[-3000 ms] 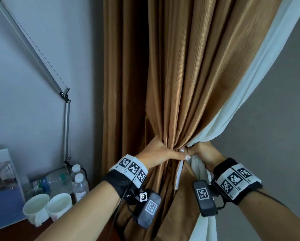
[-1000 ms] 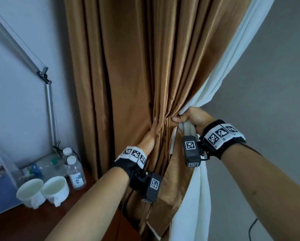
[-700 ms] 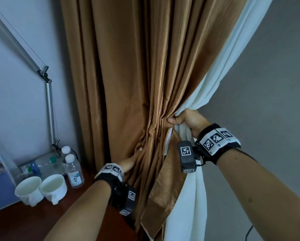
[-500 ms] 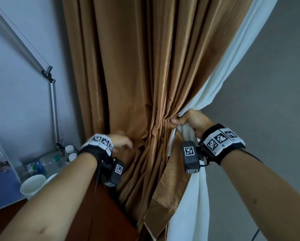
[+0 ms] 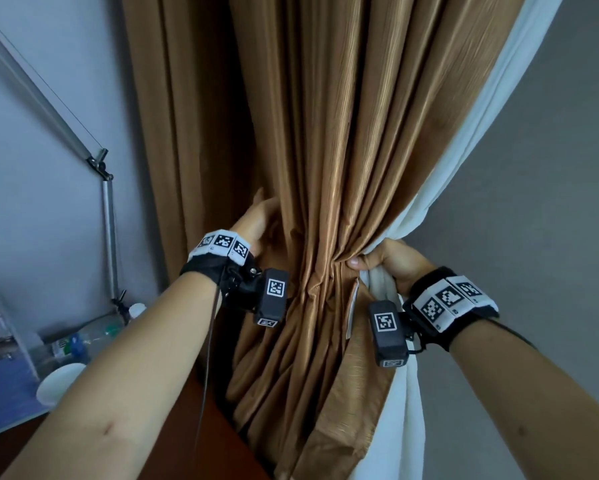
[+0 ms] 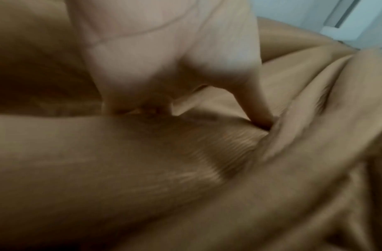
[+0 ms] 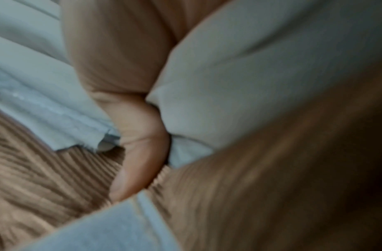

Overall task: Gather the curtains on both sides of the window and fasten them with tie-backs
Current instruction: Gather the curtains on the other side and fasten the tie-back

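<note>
A plain grey wall filled the right of the head view and a paler one the left, where a jointed metal lamp arm point(image 5: 105, 216) ran down toward a dark wooden worktop point(image 5: 201, 441) in the lower left corner. On it I could make out a white cup point(image 5: 59, 382) and some plastic bottles point(image 5: 76, 344), half hidden by my left forearm.

The brown curtain point(image 5: 343, 140) hung down the middle of the frame, with a white lining curtain point(image 5: 405, 410) along its right edge. My right hand point(image 5: 388, 263) was clenched round the waist of the bundle — thumb pressed across brown folds and white cloth together, as the right wrist view confirmed. My left hand point(image 5: 258, 221) sat at the left edge of the drape, center-left of the frame, fingers fairly straight and slipped behind a fold; the blurred left wrist view showed a finger pushing into a crease, not a closed grip. I saw no tie-back anywhere in view.

My worries from there were these. The whole gather depended on one fist, and the fabric looked slick — if the right hand shifted to reach for a tie-back, I judged the pleats would fan out again. The left hand, only pressing, could lose the outer folds it was sweeping in, leaving a loose panel outside the bundle. The white lining might also slide free of the brown cloth. And my left forearm hung close over the cup and bottles; a careless sweep could have knocked them.
</note>
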Tool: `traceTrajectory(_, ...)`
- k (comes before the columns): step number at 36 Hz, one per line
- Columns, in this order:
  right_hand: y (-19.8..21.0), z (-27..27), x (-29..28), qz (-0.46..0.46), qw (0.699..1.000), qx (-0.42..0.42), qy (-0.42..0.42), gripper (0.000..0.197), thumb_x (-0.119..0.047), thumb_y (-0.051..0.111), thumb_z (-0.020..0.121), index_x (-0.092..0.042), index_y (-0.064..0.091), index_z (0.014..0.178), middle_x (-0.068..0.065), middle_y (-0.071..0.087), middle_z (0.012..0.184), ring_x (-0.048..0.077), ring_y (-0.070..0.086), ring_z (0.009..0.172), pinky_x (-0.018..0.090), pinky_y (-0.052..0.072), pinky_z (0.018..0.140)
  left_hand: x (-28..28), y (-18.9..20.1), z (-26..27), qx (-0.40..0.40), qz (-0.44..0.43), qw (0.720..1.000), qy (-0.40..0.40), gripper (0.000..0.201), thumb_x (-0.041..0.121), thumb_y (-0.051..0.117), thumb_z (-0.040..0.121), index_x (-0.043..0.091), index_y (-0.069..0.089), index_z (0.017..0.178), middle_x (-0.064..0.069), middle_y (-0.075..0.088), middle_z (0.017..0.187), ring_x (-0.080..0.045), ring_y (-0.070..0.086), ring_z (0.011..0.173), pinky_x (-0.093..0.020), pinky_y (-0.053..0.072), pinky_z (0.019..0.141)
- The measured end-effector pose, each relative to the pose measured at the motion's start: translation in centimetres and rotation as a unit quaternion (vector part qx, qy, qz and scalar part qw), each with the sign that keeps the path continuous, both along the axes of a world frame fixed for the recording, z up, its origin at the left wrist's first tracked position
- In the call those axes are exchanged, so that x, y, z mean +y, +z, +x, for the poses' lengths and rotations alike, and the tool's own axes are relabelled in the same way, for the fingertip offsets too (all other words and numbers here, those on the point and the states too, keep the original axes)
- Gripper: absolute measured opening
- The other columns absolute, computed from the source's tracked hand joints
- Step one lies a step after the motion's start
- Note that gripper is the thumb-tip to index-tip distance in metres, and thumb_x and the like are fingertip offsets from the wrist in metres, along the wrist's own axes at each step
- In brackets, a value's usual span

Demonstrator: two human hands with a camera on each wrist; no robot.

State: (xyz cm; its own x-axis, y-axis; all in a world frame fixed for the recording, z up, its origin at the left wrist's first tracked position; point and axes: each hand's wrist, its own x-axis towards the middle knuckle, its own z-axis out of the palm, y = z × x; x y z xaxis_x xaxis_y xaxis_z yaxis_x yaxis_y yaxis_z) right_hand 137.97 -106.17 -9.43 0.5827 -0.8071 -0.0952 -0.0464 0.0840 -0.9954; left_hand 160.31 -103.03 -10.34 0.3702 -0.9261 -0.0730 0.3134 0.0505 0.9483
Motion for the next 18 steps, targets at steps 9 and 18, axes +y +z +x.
traceTrajectory(9,0.2,0.9,-0.7,0.014,0.998,-0.018,-0.058,0.026,0.019,0.062,0.069,0.000,0.068,0.085,0.008,0.073,0.078,0.023,0.069,0.078,0.031,0.054,0.076,1.4,-1.2,-1.6,-0.067,-0.026,0.997,-0.035,0.027,0.017,0.050,0.101,0.002,0.064,0.118,-0.015,0.073,0.102,-0.025,0.070,0.093,-0.030,0.059,0.081)
traceTrajectory(18,-0.1,3.8,-0.2,0.001,0.996,-0.055,-0.077,0.030,0.026,0.055,0.070,-0.002,0.064,0.076,0.006,0.069,0.064,0.021,0.068,0.064,0.032,0.059,0.065,2.3,-1.8,-4.6,-0.071,0.002,0.997,-0.042,0.047,0.055,0.040,0.099,0.019,0.063,0.118,-0.010,0.068,0.121,-0.021,0.065,0.111,-0.037,0.046,0.104)
